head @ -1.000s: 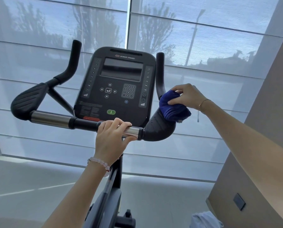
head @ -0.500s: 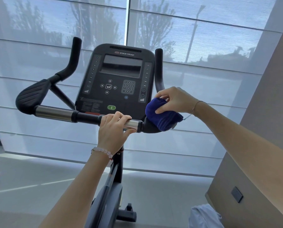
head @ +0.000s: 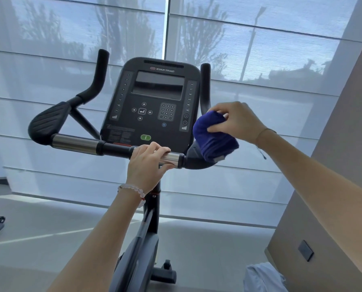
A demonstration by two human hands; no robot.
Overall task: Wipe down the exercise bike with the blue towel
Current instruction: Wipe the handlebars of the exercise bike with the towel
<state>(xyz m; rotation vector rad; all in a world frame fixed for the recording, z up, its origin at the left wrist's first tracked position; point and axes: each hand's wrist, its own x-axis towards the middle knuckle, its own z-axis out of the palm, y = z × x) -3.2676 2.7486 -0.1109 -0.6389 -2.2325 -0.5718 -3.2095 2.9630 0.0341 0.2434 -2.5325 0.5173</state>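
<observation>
Gripping one blue towel point(head: 214, 138), right hand point(head: 237, 121); one bike point(head: 154, 98), left hand point(head: 145, 165)

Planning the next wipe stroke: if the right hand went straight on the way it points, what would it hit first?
Likely the console, its right edge just left of the blue towel the right hand grips; depth is unclear.
</observation>
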